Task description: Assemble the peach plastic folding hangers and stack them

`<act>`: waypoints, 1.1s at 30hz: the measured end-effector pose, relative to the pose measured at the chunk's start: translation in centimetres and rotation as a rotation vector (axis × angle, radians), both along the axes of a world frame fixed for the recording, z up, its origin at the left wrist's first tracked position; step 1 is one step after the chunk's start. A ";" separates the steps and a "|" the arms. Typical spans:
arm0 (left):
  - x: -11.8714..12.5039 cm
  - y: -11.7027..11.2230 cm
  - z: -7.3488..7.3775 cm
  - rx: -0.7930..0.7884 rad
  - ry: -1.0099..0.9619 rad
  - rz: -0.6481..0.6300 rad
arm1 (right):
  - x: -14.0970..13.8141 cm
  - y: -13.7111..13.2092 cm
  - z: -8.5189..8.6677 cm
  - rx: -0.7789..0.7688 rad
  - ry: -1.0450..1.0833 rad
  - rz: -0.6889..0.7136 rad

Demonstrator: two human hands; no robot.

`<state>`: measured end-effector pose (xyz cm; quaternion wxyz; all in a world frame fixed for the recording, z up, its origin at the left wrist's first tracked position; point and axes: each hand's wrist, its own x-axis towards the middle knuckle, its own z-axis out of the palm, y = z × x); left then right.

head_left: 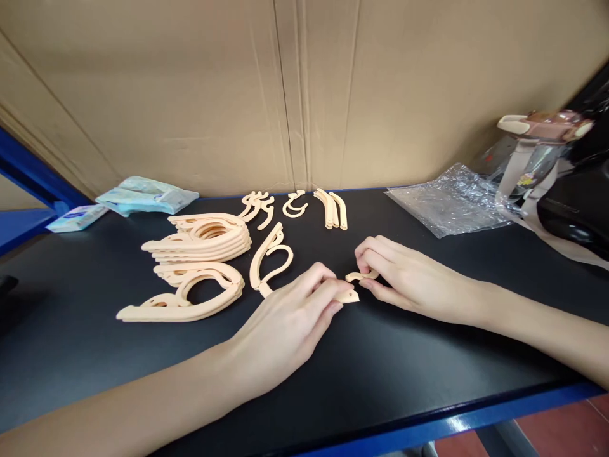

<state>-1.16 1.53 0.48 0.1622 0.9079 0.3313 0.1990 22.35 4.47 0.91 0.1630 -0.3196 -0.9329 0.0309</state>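
Note:
My left hand is closed around a cream plastic hanger arm, whose end with a small hole sticks out past the fingertips. Close to its right, my right hand pinches a small curved hanger hook of the same colour. A narrow gap seems to part the hook from the hanger arm. Just beyond my left wrist lies a folding hanger, partly covered by that hand. Two stacks of folded hangers, the nearer and the farther, rest to the left.
Along the back lie several loose hooks, more curved pieces and several straight arms. Tissue packs are at back left. A clear plastic bag and a strapped bottle are at right. Cardboard walls the back.

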 end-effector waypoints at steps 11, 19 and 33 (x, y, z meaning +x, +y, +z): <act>-0.3 0.2 0.1 -0.062 -0.103 0.002 | 0.1 -0.9 0.5 -0.176 0.075 -0.063; -0.2 0.3 0.2 -0.106 -0.163 0.029 | 0.1 -1.0 0.4 -0.277 0.167 -0.034; -0.4 0.7 -0.2 -0.187 -0.246 -0.002 | -0.2 -1.5 0.3 -0.379 0.213 -0.053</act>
